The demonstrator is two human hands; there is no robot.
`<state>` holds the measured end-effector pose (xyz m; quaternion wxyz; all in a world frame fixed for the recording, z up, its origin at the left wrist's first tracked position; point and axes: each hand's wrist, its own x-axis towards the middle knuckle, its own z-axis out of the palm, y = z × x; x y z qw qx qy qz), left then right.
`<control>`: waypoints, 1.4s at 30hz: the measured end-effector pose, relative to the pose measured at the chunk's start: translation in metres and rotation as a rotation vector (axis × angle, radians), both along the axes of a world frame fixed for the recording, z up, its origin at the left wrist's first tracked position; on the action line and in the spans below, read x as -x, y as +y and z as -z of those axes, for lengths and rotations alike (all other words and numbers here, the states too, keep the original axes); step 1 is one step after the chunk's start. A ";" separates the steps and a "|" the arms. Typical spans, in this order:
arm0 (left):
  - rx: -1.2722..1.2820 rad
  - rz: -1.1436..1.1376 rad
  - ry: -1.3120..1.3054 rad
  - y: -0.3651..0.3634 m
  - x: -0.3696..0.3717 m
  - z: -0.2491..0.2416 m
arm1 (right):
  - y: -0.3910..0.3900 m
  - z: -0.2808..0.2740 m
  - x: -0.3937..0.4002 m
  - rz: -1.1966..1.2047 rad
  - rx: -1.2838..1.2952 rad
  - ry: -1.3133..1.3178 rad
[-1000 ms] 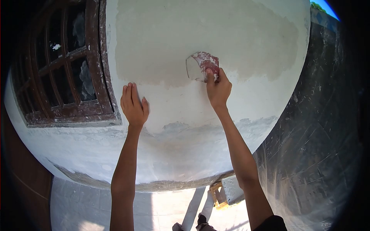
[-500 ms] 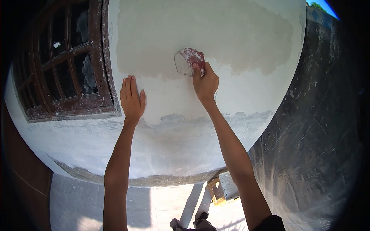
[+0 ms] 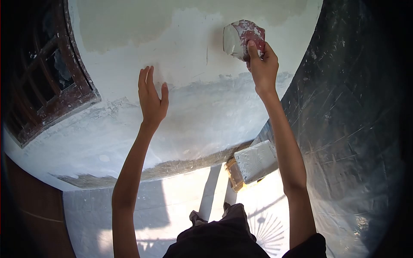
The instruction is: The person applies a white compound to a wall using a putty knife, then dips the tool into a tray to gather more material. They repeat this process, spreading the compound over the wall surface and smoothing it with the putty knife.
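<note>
My right hand point(image 3: 264, 71) grips a putty knife point(image 3: 243, 39), thumb laid along its red, putty-smeared body. Its pale wide blade points left and carries whitish putty, in front of the white wall point(image 3: 193, 58). A shadow falls on the wall just left of the blade. To the left, my left hand point(image 3: 152, 101) is raised with fingers stretched upward and thumb apart, holding nothing. A greyish-beige patch of fresh putty point(image 3: 124, 23) spreads over the upper wall, above both hands.
A brown-framed window point(image 3: 69, 81) with dark panes is at the left. Below right, a putty-coated rectangular container point(image 3: 256, 161) rests on a yellowish support point(image 3: 234, 174) at the wall's foot. Dark plastic sheeting point(image 3: 344, 116) hangs along the right. Grey floor tiles point(image 3: 90, 219) lie below.
My right hand and the putty knife have come off the putty patch and moved right. My left hand has lifted from the wall. The view has tilted downward, showing more floor and the container.
</note>
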<state>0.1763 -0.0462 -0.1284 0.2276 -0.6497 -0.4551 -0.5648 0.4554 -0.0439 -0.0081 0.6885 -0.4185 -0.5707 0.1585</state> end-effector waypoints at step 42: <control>1.303 0.028 -0.360 -0.137 -0.457 0.536 | -0.024 0.619 -0.448 -0.199 0.805 -0.836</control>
